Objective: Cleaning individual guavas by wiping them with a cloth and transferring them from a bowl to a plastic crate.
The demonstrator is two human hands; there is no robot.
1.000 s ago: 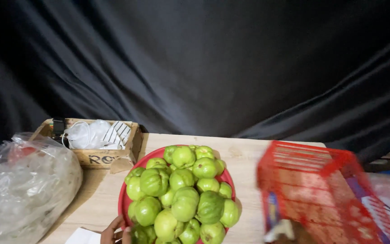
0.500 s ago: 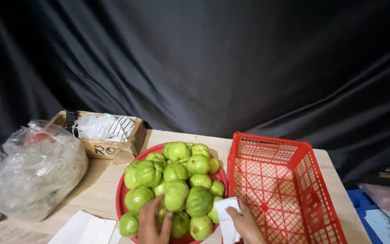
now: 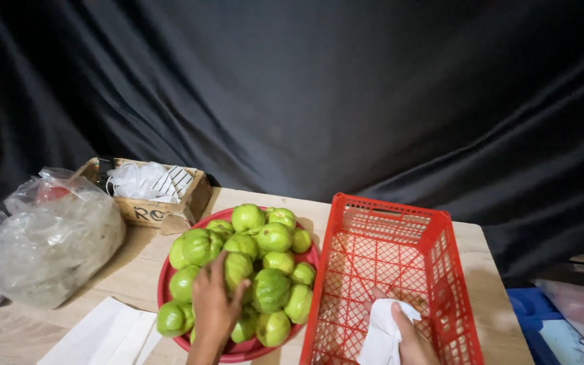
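Both hands are bare, no gloves, rings or watch: left hand [image 3: 214, 307], right hand [image 3: 410, 338]. No sleeves reach the wrists either.

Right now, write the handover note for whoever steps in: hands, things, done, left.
Left hand: open, fingers spread on the green guavas heaped in the red bowl; none lifted.
Right hand: inside the red crate, gripping a white cloth on its mesh floor.
Done: no guava in the crate.
Left: the whole heap remains in the bowl.
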